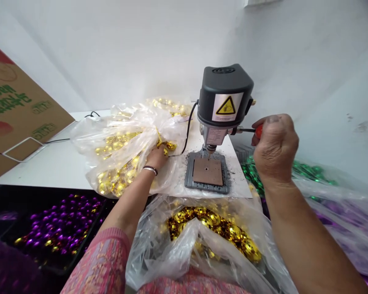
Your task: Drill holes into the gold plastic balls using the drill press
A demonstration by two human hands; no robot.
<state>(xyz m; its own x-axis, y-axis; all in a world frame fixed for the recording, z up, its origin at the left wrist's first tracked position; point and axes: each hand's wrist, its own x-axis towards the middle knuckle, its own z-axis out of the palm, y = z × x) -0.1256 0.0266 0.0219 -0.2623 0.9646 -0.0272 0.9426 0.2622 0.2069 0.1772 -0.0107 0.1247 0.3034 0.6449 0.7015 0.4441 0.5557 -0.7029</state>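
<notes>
While a round red knob [258, 131] at right is enclosed by the curled right hand [275, 145] | shiny gold balls [171, 145] at left are touched by the left hand [157, 158] | its grip cannot be told

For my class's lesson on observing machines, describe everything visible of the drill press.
The drill press stands upright on the white table: black vented motor cover with a yellow warning triangle, silver-grey, metal-looking body, downward-pointing bit and grey base. A brown board lies on the base. The right hand grips its red lever knob.
</notes>
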